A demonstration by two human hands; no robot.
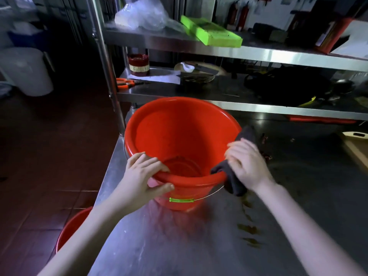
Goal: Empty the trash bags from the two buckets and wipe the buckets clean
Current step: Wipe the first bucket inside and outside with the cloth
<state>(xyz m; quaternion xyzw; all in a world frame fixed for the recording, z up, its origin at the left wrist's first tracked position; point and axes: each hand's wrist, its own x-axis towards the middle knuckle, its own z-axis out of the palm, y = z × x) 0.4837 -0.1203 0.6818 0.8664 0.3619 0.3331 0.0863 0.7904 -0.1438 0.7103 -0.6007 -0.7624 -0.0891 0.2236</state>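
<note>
Forearms: both reach in from the lower edge toward the bucket, left one crossing above the floor, right one above the counter [139, 246].
Left hand [144, 176]: grip closed on the near rim, fingers hooked inside, thumb pressed on the outer wall; it steadies the red bucket [179, 136].
Right hand [246, 162]: grip folded over a dark cloth [234, 183] draped across the right rim, so cloth lies on both inner and outer faces.
Bucket position: upright at the counter's near-left corner, no bag visible inside; wire handle with green sleeve [181, 200] hangs down the front.
Second bucket [69, 230]: red, on the floor just below the counter's left edge; its contents are hidden.
Step in hand, judged: wiping the rim.
Technique: keep the left hold firm so the bucket does not slide off the nearby edge; run the cloth round the rim, then down to the dark residue on the base.
Obstacles: brownish scraps and smears [248, 229] on the counter to the right could re-soil the cloth if it is put down there.
Surroundings: steel shelving behind carries orange-handled scissors [124, 82], a red jar [138, 65], a green box [211, 32] and a clear plastic bag [143, 15].
</note>
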